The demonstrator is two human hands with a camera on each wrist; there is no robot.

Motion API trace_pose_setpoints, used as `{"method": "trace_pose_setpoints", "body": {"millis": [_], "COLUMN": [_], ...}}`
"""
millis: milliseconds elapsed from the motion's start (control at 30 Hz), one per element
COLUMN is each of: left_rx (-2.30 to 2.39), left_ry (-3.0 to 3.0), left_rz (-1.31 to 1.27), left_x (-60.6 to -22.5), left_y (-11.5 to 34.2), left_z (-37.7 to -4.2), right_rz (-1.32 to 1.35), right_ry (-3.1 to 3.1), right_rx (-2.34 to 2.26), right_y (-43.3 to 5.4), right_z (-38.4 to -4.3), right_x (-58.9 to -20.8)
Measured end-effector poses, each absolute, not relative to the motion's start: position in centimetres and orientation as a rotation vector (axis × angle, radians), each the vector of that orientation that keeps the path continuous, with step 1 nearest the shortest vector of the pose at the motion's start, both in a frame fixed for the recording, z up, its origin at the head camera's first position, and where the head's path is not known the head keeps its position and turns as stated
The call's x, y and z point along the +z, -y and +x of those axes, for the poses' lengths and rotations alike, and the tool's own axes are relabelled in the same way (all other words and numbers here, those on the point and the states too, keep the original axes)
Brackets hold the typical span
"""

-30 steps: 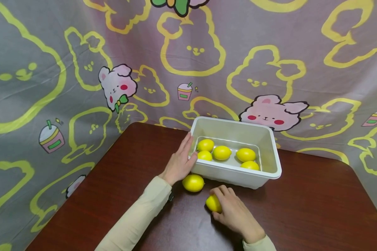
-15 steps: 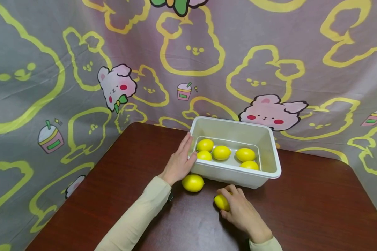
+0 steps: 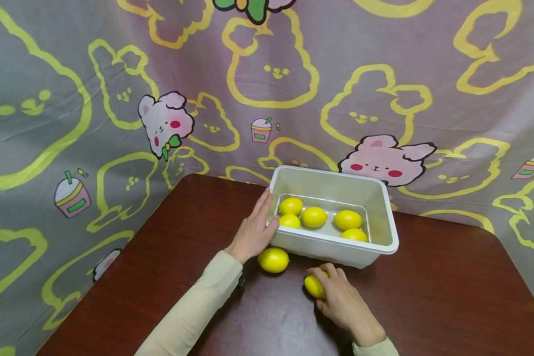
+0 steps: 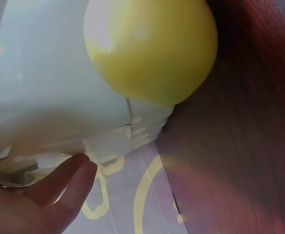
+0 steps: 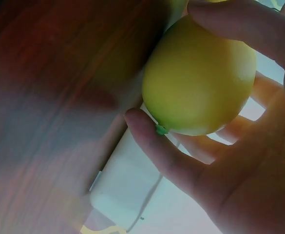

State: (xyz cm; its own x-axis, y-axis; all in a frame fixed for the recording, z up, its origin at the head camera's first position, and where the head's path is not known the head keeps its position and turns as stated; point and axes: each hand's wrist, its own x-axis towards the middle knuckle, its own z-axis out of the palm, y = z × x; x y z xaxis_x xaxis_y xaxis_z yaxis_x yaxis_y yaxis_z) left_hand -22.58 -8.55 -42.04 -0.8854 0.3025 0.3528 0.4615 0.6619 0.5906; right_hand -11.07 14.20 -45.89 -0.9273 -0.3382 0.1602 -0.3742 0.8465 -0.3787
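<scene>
My right hand (image 3: 343, 302) curls its thumb and fingers around a yellow lemon (image 3: 313, 287) in front of the bin. Up close in the right wrist view, the lemon (image 5: 198, 83) shows a small green tip, and the bin stands behind the fingers. With fingers straight, my left hand (image 3: 251, 232) rests on the front left corner of the white plastic bin (image 3: 320, 245). Another lemon (image 3: 273, 260) lies on the table just below that hand, by the bin's front wall; it looms large in the left wrist view (image 4: 152, 48).
Several lemons lie inside the bin, among them one in the middle (image 3: 314, 216) and one to the right (image 3: 348, 219). The dark reddish-brown table (image 3: 445, 291) backs onto a grey curtain (image 3: 293, 123) with yellow cartoon outlines.
The right hand has moved slightly to the right with the lemon, mostly in the first half second. The left hand, bin and other lemons stay as they were.
</scene>
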Motion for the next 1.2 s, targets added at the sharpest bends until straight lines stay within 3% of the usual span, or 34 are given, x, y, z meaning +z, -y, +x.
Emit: {"method": "trace_pose_setpoints", "body": {"millis": [1200], "left_rx": [-1.033], "left_ry": [2.66], "left_rz": [-0.613], "left_x": [-42.01], "left_y": [8.48], "left_z": [-22.52], "right_rz": [0.632], "right_ry": [2.874], "right_rx": [0.593], "right_y": [-14.25], "right_z": [-10.91], "right_x": [-45.15]}}
